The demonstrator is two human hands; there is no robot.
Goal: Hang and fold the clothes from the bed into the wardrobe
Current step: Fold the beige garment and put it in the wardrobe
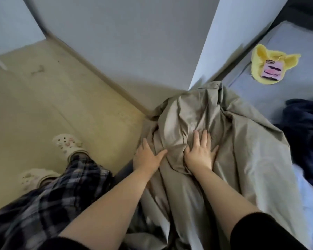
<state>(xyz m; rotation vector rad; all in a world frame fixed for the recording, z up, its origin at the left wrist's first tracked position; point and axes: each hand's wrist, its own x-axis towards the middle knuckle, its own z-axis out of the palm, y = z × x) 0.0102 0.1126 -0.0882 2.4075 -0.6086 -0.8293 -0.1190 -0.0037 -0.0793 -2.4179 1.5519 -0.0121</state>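
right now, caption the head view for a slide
Both hands, left and right, press flat on khaki garment on bed.

Home bedroom. I'm standing at a bed (271, 73) w/ a grey sheet, just beyond my right hand (201, 152). Yellow plush toy (271, 65) lies on it, far side from my hands. Dark clothes (304, 134) piled to the right of that hand. Left of my left hand (148, 157): pale floor (43, 105), white wall (116, 42), my plaid pyjama trousers (61, 192) & clogs (67, 143).
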